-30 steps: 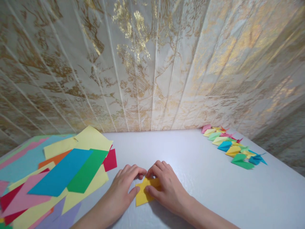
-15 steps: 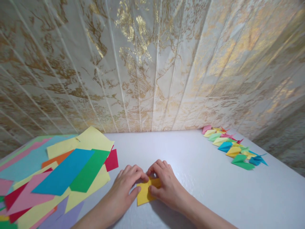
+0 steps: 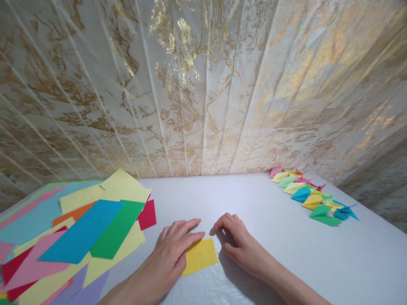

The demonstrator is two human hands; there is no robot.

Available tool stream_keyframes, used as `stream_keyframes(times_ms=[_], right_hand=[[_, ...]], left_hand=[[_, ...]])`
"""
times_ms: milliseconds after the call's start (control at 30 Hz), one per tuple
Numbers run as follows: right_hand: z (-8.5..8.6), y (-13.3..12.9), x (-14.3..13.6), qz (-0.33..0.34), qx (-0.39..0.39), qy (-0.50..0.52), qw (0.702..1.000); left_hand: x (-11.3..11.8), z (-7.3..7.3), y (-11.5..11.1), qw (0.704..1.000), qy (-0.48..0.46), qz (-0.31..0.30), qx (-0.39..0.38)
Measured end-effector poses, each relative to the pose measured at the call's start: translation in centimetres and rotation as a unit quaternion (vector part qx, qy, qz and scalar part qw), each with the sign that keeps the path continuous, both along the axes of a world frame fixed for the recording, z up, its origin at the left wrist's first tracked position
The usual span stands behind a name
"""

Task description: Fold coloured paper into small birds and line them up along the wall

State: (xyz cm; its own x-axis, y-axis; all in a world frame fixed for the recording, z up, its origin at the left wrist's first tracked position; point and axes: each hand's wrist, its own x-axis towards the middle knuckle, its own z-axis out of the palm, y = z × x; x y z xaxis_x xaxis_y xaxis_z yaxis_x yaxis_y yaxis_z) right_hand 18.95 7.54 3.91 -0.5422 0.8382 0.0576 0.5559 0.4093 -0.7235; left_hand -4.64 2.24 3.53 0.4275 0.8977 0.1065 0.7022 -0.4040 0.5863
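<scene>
A small yellow piece of folded paper lies on the white table in front of me, with a faint crease across it. My left hand rests over its left and upper left edge, fingers stretched out and pointing right. To the right of the paper, apart from it, is my right hand. Its fingers are curled, with a gap between thumb and forefinger and nothing seen between them.
A heap of coloured paper sheets spreads over the left of the white table. Several folded paper figures stand in a slanting row at the right back. Behind the table hangs a gold-patterned curtain.
My right hand has let go of the yellow paper and moved right. My left hand has straightened its fingers over the paper's upper left edge. More of the paper now shows.
</scene>
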Motion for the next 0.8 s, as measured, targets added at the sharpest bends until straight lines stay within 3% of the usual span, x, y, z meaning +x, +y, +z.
stream_keyframes(times_ms=[100, 200, 533, 667, 800], right_hand=[[0.2, -0.4, -0.3, 0.003, 0.012, -0.006, 1.000], [0.6, -0.9, -0.8, 0.003, 0.013, -0.018, 1.000], [0.5, -2.1, -2.1, 0.023, 0.012, -0.034, 0.999], [0.3, -2.5, -2.0, 0.049, 0.052, 0.054, 0.996], [0.6, -2.5, -1.7, 0.112, 0.197, 0.095, 0.969]], left_hand=[[0.6, -0.4, -0.3, 0.997, 0.020, -0.044, 0.056], [1.2, 0.1, -0.6, 0.996, 0.040, -0.017, 0.080], [0.9, 2.2, -0.8, 0.995, 0.079, 0.045, -0.028], [1.3, 2.7, -0.4, 0.999, -0.009, 0.050, -0.018], [1.6, 1.9, 0.1, 0.991, -0.125, 0.049, -0.004]])
